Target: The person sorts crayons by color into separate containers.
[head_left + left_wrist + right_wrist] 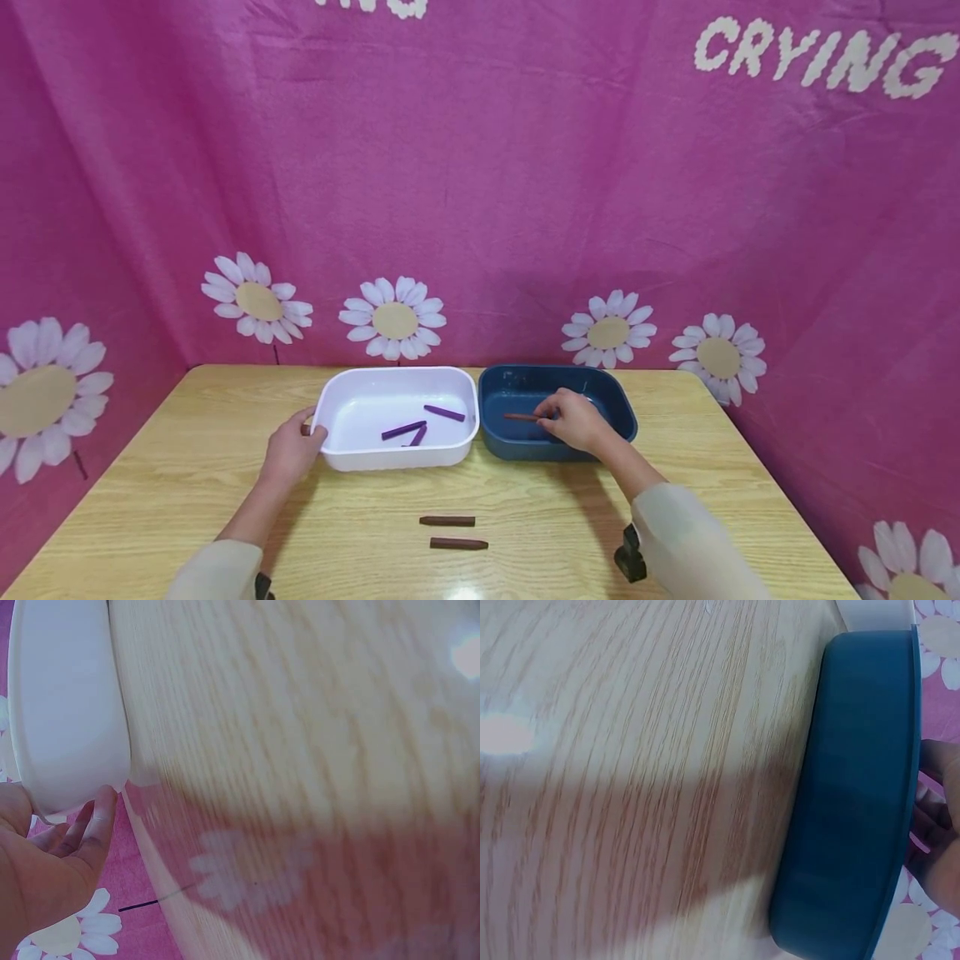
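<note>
My left hand holds the left end of the white tub, thumb at the rim and fingers against the outer wall, as the left wrist view also shows. Three purple crayons lie inside that tub. Over the dark blue tub, my right hand pinches a reddish-brown crayon between thumb and fingers, below rim height. In the right wrist view the tub's wall hides the fingertips and the crayon. Two dark brown crayons lie side by side on the table in front of the tubs.
Both tubs stand next to each other at the back of the wooden table. Behind and at the sides hangs a pink cloth with white daisies. Dark devices are strapped near both sleeves.
</note>
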Motion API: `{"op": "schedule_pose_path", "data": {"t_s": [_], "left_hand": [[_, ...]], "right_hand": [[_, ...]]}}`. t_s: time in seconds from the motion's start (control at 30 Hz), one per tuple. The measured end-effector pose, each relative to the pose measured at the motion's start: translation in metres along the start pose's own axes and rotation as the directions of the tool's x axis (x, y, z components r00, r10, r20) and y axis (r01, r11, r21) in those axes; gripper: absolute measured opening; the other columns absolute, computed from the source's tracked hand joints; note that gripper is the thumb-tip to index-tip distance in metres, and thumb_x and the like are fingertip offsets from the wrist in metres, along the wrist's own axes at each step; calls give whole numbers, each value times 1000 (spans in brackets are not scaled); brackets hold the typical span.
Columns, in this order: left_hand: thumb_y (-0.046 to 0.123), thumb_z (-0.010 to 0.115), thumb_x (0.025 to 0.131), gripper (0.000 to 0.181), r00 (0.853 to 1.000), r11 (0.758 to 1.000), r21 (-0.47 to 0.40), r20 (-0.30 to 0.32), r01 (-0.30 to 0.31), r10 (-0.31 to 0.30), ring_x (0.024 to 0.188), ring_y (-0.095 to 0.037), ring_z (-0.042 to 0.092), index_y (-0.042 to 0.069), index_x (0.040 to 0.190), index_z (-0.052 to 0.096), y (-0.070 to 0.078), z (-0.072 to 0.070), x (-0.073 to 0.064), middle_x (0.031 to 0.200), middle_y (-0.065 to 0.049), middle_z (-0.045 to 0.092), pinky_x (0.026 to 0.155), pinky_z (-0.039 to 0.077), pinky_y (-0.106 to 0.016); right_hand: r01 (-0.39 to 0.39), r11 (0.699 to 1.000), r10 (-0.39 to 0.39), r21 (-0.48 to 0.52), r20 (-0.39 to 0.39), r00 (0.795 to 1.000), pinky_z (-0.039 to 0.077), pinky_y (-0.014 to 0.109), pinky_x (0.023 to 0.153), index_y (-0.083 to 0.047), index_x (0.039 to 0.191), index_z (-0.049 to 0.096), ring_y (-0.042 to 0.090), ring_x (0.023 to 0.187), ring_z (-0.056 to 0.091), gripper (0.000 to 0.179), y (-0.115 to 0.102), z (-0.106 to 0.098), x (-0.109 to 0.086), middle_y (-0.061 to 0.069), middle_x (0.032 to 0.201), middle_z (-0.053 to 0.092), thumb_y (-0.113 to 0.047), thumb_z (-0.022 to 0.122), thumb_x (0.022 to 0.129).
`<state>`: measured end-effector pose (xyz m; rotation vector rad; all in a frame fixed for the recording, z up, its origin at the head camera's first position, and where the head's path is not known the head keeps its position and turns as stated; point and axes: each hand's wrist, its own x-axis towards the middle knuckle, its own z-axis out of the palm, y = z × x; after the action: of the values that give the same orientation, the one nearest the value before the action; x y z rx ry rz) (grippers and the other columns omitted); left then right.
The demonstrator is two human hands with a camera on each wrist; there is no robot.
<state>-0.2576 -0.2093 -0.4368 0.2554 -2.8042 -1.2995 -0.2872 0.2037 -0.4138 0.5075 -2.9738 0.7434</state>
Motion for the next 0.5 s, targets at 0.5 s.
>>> {"op": "schedule_pose_path", "data": {"t_s": [0.5], "left_hand": [[14,47,90,53,1000,1000,1,-7,5,-5,87,-29,54,-7,138,37,-2,1,1,103,-26,57,62,44,-25]], "right_hand": [[6,1000,-6,20,-14,1000,42,27,63,-8,89,73,12,70,49,10,0,10,3,3,80,57,-12,67,83]]}}
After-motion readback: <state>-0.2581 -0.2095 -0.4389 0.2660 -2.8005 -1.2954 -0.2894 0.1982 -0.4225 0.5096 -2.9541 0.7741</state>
